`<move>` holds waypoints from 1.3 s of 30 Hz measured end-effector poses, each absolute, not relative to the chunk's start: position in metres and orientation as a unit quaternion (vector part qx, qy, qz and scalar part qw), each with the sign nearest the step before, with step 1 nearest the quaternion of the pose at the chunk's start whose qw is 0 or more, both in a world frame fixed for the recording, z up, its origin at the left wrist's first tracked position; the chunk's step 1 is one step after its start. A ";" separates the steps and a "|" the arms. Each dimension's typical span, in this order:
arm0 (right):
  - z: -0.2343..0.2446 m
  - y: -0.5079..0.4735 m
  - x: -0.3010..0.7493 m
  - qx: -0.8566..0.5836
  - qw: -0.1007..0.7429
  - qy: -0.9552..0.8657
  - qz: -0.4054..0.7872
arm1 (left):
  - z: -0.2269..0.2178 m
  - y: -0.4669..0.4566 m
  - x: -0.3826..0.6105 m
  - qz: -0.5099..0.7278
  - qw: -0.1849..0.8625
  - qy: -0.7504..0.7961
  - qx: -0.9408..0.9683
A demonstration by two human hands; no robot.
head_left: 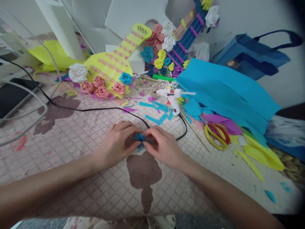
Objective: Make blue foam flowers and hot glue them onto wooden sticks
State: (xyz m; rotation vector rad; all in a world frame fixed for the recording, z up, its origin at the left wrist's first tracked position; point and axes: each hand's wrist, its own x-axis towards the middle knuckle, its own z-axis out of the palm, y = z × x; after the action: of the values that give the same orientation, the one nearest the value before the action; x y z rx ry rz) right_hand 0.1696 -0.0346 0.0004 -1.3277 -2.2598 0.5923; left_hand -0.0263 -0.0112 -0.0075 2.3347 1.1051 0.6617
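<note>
L hand [119, 143] | R hand [165, 144] | both pinch blue paper pc [139, 137] | sides part-hid

A craft workspace is shown by the glue gun [173, 101], scissors [208, 136], paper scraps [146, 104] and flower-trimmed yellow guitar cutout [111, 70] spread over the tabletop [107, 190].

Small fanned paper piece [139, 137] was blue. Pale tabletop [105, 190] bore brown diamond lattice, interrupted by irregular dark brown patches [144, 170]. Guitar-shaped cutout [107, 68] was yellow with salmon crossbars; crumpled paper rosettes [102, 92] along it were salmon, white, blue. Pistol-shaped glue gun [173, 100] was white with red switch [174, 110]. Broad paper sheet [221, 89] was bright blue.
</note>
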 end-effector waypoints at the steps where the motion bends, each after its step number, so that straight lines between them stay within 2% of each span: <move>1: 0.000 -0.034 0.169 -0.484 0.225 -0.818 0.215 | -0.007 -0.011 -0.026 0.240 0.236 0.403 0.851; 11: -0.003 -0.034 0.170 -0.485 0.220 -0.822 0.202 | -0.008 -0.010 -0.028 0.234 0.245 0.398 0.852; 19: -0.004 -0.037 0.175 -0.414 0.318 -0.831 0.194 | -0.012 -0.011 -0.029 0.245 0.238 0.392 0.854; 25: -0.011 -0.039 0.176 -0.386 0.284 -0.864 0.155 | -0.012 -0.011 -0.029 0.246 0.237 0.392 0.854; 39: -0.012 -0.040 0.176 -0.377 0.272 -0.876 0.127 | -0.011 -0.011 -0.031 0.242 0.246 0.380 0.858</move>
State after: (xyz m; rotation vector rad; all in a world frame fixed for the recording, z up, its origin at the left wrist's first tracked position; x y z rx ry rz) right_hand 0.1759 -0.0399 -0.0121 -1.0148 -2.3593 0.3416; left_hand -0.0312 -0.0114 -0.0106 2.3411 1.0360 0.6615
